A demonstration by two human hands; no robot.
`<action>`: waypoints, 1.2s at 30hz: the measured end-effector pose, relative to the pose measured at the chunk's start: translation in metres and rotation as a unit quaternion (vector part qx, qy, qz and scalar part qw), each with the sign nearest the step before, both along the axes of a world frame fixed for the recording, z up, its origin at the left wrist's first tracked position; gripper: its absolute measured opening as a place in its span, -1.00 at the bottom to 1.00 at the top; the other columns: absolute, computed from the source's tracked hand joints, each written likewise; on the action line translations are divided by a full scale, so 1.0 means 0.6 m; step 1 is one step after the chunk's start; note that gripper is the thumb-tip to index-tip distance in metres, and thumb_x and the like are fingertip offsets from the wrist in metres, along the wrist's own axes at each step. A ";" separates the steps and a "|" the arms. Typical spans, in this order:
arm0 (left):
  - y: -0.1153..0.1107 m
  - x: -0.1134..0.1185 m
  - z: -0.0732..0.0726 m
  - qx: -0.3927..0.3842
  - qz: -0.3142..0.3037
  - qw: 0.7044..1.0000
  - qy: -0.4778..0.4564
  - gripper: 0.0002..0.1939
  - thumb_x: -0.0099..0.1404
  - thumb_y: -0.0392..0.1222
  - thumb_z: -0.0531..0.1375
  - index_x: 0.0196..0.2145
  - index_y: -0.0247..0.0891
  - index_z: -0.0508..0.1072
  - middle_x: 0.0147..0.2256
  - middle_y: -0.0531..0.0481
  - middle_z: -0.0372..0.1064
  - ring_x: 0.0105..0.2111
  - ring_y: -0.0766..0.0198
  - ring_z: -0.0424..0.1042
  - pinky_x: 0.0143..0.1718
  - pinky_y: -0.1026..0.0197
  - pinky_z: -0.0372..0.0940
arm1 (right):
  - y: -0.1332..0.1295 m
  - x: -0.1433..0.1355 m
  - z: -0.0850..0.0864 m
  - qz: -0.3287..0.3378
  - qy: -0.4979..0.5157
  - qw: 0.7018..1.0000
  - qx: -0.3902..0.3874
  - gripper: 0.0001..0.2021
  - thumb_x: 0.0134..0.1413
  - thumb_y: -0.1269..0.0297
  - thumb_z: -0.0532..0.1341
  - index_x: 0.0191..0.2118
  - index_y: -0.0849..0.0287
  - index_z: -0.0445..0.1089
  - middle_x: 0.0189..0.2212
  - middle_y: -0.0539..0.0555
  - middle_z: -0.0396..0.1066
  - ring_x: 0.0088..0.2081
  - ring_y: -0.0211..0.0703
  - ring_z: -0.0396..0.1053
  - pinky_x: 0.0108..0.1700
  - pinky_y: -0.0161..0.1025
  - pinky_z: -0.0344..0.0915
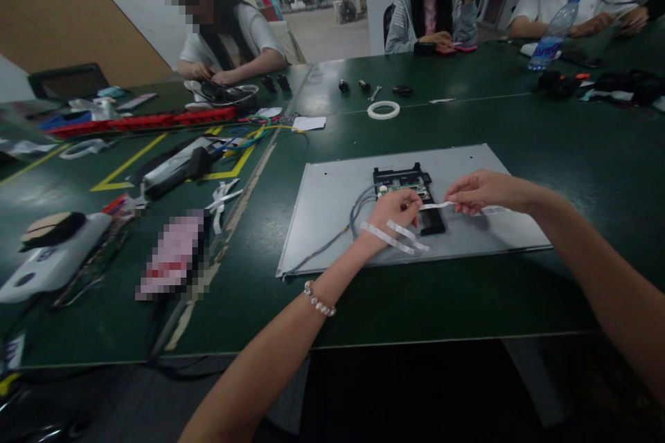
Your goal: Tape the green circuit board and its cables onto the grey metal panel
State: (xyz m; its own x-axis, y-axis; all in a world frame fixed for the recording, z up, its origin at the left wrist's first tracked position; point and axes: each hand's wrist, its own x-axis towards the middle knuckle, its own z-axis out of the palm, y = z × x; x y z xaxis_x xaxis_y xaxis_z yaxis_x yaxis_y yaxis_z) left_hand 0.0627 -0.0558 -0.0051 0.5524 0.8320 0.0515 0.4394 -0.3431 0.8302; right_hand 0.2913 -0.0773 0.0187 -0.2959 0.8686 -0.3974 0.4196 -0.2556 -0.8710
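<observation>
**Thin white strip (436, 206) btwn both hands**

Head cam: L hand (393, 212) pinches strip at left, R hand (481, 192) at right; long axis approx side-to-side, hands equally near. Strip crosses in front of black plastic frame (433, 223) on light-grey rectangular panel (322, 204).

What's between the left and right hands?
A narrow white strip, spanning from the left hand's fingertips to the right hand's. Behind it sit part of the black frame and the grey panel. Seen in the head view.
</observation>
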 end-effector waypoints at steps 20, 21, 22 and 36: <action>-0.017 0.004 0.000 0.176 -0.001 0.952 0.251 -0.76 0.24 -0.24 0.04 -0.12 -0.23 0.32 -0.48 0.00 0.39 -0.50 0.24 0.35 -0.50 0.23 0.04 | -0.019 -0.053 -0.019 0.106 -0.471 0.816 0.319 -0.71 0.11 0.25 0.07 -0.03 0.14 0.22 -0.47 0.06 0.42 -0.45 -0.14 0.33 -0.45 -0.27 -0.03; -0.017 0.004 0.000 0.177 0.000 0.951 0.253 -0.75 0.23 -0.24 0.05 -0.12 -0.23 0.32 -0.49 0.00 0.39 -0.50 0.24 0.35 -0.50 0.23 0.04 | -0.022 -0.057 -0.019 0.103 -0.503 0.795 0.324 -0.70 0.13 0.24 0.06 -0.02 0.15 0.23 -0.47 0.08 0.41 -0.47 -0.14 0.33 -0.46 -0.27 -0.06; -0.017 0.004 -0.001 0.177 0.001 0.951 0.253 -0.75 0.22 -0.23 0.06 -0.12 -0.22 0.32 -0.50 0.01 0.38 -0.50 0.23 0.35 -0.50 0.23 0.04 | -0.025 -0.060 -0.019 0.098 -0.527 0.779 0.325 -0.70 0.15 0.22 0.06 -0.01 0.17 0.23 -0.47 0.10 0.42 -0.48 -0.14 0.33 -0.46 -0.27 -0.08; -0.002 -0.005 -0.003 0.223 0.000 0.948 0.227 -0.90 0.15 -0.18 0.15 -0.49 -0.22 0.36 -0.61 0.07 0.26 -0.57 0.32 0.20 -0.52 0.24 -0.05 | -0.026 -0.058 -0.035 0.040 -0.518 0.777 0.355 -0.82 0.14 0.18 0.09 -0.29 0.19 0.29 -0.37 0.12 0.40 -0.35 -0.10 0.34 -0.46 -0.25 -0.09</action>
State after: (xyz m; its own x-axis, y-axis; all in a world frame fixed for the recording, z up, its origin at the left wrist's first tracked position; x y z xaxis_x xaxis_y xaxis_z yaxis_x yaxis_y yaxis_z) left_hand 0.0600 -0.0573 -0.0067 0.6014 0.7838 0.1551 0.7170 -0.6151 0.3280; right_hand 0.2563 -0.0927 -0.0025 -0.2012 0.9730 0.1129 0.9795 0.1983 0.0363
